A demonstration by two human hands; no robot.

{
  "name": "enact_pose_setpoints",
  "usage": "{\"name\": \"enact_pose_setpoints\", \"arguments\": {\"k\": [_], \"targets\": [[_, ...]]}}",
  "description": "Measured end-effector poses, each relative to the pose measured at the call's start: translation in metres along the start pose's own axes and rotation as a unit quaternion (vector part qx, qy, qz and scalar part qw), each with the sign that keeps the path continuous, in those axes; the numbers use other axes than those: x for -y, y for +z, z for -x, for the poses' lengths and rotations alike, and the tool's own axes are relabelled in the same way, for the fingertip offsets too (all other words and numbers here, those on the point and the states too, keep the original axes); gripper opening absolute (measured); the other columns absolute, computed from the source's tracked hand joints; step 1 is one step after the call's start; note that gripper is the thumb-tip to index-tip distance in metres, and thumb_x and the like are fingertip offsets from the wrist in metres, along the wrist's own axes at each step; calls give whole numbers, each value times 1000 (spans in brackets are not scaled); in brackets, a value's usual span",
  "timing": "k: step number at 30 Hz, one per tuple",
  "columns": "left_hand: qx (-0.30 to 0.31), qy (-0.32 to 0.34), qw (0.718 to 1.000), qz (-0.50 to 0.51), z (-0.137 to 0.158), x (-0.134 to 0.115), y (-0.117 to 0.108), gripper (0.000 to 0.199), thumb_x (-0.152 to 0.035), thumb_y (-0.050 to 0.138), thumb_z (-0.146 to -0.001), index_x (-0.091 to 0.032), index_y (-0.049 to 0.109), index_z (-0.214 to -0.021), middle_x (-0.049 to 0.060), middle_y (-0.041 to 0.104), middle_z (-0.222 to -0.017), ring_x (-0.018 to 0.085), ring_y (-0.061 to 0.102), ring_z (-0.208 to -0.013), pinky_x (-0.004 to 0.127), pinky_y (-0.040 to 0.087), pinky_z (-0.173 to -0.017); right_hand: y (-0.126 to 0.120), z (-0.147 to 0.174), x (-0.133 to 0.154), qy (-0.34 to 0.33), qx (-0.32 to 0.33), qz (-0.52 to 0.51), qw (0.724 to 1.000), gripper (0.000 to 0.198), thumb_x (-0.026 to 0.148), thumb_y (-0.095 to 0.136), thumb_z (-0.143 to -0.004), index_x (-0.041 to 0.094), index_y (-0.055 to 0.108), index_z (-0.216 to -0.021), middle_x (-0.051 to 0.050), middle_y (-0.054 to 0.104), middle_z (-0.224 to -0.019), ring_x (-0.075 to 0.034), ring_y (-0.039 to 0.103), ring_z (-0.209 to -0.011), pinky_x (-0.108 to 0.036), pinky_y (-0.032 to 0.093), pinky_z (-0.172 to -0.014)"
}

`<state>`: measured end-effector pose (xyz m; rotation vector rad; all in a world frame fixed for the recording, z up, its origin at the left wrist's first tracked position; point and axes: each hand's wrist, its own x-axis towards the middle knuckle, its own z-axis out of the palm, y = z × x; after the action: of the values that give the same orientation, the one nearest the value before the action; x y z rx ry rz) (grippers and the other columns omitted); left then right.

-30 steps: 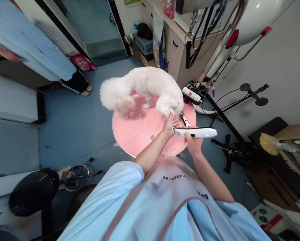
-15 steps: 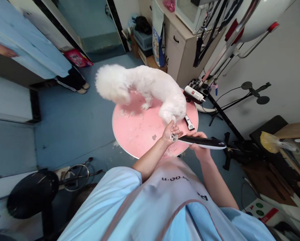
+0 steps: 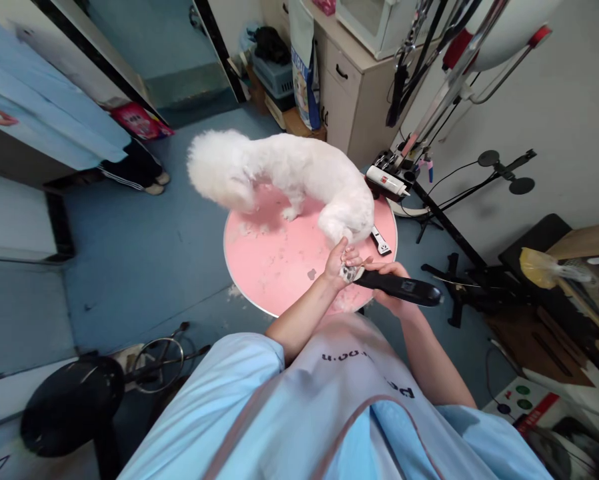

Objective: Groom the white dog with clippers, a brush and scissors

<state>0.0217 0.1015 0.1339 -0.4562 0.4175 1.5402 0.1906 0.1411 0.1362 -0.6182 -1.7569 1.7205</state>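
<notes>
A white dog stands on a round pink table, its fluffy head to the left and its rear toward me. My left hand is closed around one of its hind paws, with the dark pads turned up. In my right hand is a black hair clipper, its blade end at the paw pads. A smaller white-and-black clipper lies on the table behind the dog's rear. Loose tufts of hair are scattered over the pink top.
A white bottle lies in a holder at the table's far right edge, beside a metal post. Another person in blue stands at the far left. A black stool is at lower left, cabinets behind.
My right hand has rolled the clipper so its black face now shows more, and its rear end has shifted slightly left and down. The left hand still holds the paw.
</notes>
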Motion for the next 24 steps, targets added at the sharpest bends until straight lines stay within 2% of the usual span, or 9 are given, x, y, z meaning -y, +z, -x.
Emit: {"name": "enact_pose_setpoints", "arguments": {"k": [3,5,8,10,13,17,20,24], "targets": [[3,-8,1000,-16,-3,-2,-4,49,-37,60,-97,-20,38,-57,-10,28,-41,5,29,-35,32,58,-70,1,-5,1,29,49,-2,998,40,50,83,-75,29,57,-96,-9,73,-115,-29,68,-116,-53,52,-102],[5,-10,1000,-24,-5,-3,-8,48,-38,61,-97,-20,39,-58,-10,29,-41,6,31,-35,30,57,-65,2,-5,1,41,48,-6,998,42,52,84,-73,28,57,-96,-9,73,-115,-29,68,-115,-54,52,-102],[-7,-23,999,-32,-7,-4,-11,48,-41,63,-96,-20,40,-60,-9,31,-42,10,46,-41,29,56,-63,1,-6,0,37,27,-19,999,44,54,85,-72,29,58,-97,-9,73,-120,-30,65,-122,-57,47,-108],[-16,-27,999,-31,-7,-4,-11,48,-42,64,-95,-20,40,-59,-8,31,-42,13,55,-48,29,57,-65,0,-9,0,42,48,-27,998,45,55,85,-71,29,58,-97,-9,72,-122,-30,62,-127,-58,45,-110],[-16,-26,999,-27,-10,-5,-12,47,-41,65,-95,-20,41,-59,-7,32,-41,15,61,-52,27,55,-63,-5,-14,-2,51,87,-37,994,41,51,84,-74,29,59,-97,-9,73,-121,-30,60,-130,-57,44,-111],[-20,-17,999,-44,-17,-6,-13,46,-40,67,-93,-20,43,-60,-8,33,-42,14,61,-52,23,53,-60,-8,-22,-13,25,62,-61,996,36,43,83,-75,29,58,-99,-7,72,-124,-28,58,-133,-57,42,-113],[-49,11,996,-78,-27,-3,-18,48,-43,66,-94,-19,43,-59,-8,32,-42,13,60,-52,22,53,-61,1,-24,-29,42,47,-35,997,36,35,84,-70,28,58,-94,-6,73,-118,-28,61,-128,-54,46,-108],[-74,96,975,-187,-52,-1,-38,47,-45,65,-93,-19,47,-59,-5,40,-45,13,60,-56,21,51,-66,12,-12,-56,122,16,0,992,33,27,80,-64,26,61,-91,-6,73,-107,-26,69,-102,-45,56,-88]]}}
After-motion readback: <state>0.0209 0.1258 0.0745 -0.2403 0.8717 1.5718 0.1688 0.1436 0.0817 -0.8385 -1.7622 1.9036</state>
